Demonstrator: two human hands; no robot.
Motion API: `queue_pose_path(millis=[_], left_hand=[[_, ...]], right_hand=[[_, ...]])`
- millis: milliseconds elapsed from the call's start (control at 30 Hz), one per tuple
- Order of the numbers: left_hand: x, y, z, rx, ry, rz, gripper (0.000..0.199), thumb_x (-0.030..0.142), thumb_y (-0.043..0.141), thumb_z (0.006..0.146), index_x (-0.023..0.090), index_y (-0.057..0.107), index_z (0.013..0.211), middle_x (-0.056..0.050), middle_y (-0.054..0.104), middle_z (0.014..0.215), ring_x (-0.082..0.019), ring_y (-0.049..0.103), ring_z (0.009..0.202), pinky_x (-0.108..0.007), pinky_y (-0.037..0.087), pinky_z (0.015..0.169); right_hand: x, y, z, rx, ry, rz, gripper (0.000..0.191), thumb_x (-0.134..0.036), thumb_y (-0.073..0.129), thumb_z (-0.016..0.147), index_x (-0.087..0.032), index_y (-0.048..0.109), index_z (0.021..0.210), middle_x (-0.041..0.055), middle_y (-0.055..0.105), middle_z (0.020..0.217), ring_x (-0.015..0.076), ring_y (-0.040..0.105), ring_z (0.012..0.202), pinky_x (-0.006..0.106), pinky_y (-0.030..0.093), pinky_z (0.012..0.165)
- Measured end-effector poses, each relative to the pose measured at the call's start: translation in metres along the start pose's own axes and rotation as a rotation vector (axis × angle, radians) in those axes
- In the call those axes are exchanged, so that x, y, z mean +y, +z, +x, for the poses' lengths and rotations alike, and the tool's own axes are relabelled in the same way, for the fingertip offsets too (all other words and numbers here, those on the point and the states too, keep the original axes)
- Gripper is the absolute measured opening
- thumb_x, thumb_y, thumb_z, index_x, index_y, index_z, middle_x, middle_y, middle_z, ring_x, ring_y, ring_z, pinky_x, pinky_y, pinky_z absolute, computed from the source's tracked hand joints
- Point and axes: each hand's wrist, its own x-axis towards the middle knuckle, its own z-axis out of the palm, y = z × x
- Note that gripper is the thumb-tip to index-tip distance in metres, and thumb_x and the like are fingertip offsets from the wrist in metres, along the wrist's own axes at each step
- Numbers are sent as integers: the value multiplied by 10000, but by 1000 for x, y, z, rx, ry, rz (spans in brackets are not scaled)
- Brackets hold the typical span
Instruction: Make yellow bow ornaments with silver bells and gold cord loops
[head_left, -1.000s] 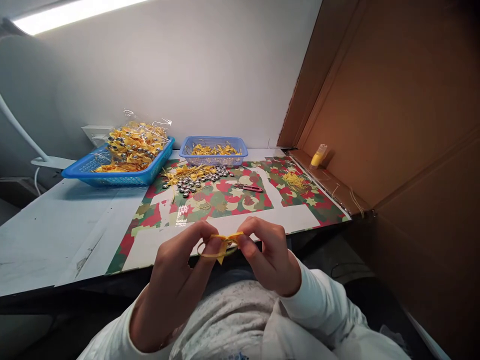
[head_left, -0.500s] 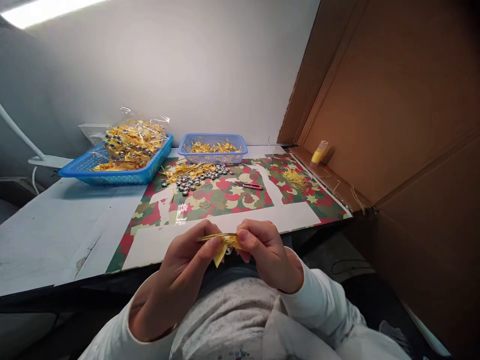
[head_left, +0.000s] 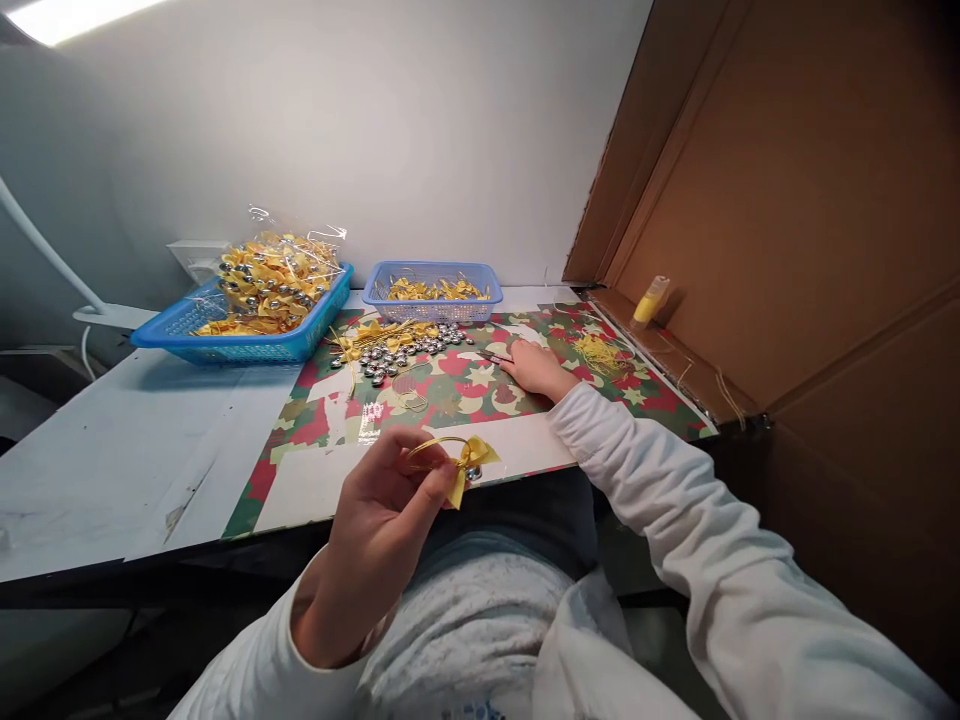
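Between thumb and fingers, my left hand [head_left: 390, 510] pinches a yellow ribbon bow [head_left: 474, 455] above the table's front edge. A gold cord loop rises from the bow, and a small silver bell [head_left: 472, 474] hangs beneath its knot. My right hand [head_left: 536, 370] is stretched forward to the patterned sheet, its fingers closed on the thread snips [head_left: 491, 356]. Only the blades stick out to the left; the handle is covered by the hand. Left of the snips lies a spread of silver bells [head_left: 386, 360], with yellow bows and gold cords [head_left: 397, 338] behind them.
A blue basket [head_left: 292, 348] heaped with bagged bows and bells stands at the left. A smaller blue basket [head_left: 431, 268] with bows sits at the back. Yellow thread scraps [head_left: 600, 352] lie at the right, near a yellow-filled bottle [head_left: 651, 300] and a cardboard wall [head_left: 810, 200].
My right hand has let go of the bow and reached forward to the thread snips. My left hand keeps the bow, now turned so its loop and bell show.
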Motion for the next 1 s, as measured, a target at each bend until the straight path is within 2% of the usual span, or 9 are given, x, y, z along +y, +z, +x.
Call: queue_pose_path(millis=[133,200,267,333,367,433,500,667,1000], left_hand=[[6,0,0,-10,5,41,174,246,746,771,181,585,751,24,637,648,-84,574,569,-159,495,531],[7,0,0,-3,26,63,177,234,744,770,177,580,736,24,641,635,-83,584,566,-154,498,536],[6,-1,0,-1,41,96,181,222,740,774,173,576,717,29,633,614,-78,589,559,-148,499,542],[5,0,1,-6,48,125,192,222,735,778,172,564,707,29,635,612,-80,602,560,-151,509,554],[5,0,2,-9,52,139,197,223,736,777,172,559,707,29,635,614,-82,608,561,-153,513,557],[4,1,2,-15,64,160,202,217,738,773,174,551,712,36,622,609,-81,607,559,-150,510,553],[4,1,1,-11,84,170,202,199,745,761,176,549,719,43,609,611,-77,603,565,-138,497,540],[5,0,-3,2,99,194,178,191,732,784,186,557,755,36,641,649,-76,619,592,-122,491,546],[6,-1,-9,31,199,256,163,200,725,802,202,567,764,41,618,682,-85,624,624,-141,519,601]], right_hand=[[1,-7,-15,-23,-46,101,190,-278,513,963,-103,570,1007,169,654,1039,212,600,897,289,443,750],[3,-18,-39,-10,-99,183,225,-285,396,1008,-129,557,1008,83,652,930,149,574,764,247,431,664],[4,-33,-74,29,-180,294,362,-357,266,1040,-160,561,968,22,612,834,115,527,680,225,414,610],[1,-47,-116,147,-367,621,479,-469,306,1015,-163,599,791,3,551,681,112,476,598,235,365,545],[-3,-53,-137,195,-442,690,498,-497,349,998,-167,617,740,-4,528,625,108,448,567,242,333,523],[-13,-60,-169,230,-534,680,446,-487,476,958,-168,623,683,-13,520,562,92,399,508,251,286,489],[-26,-61,-186,307,-578,603,366,-422,562,921,-169,604,659,-14,533,555,88,413,505,249,296,493],[-38,-52,-186,458,-550,415,319,-382,587,888,-177,567,645,-6,540,557,101,439,518,252,332,508],[-39,-50,-195,532,-541,322,321,-395,579,897,-178,573,661,9,561,569,124,484,548,268,340,528]])
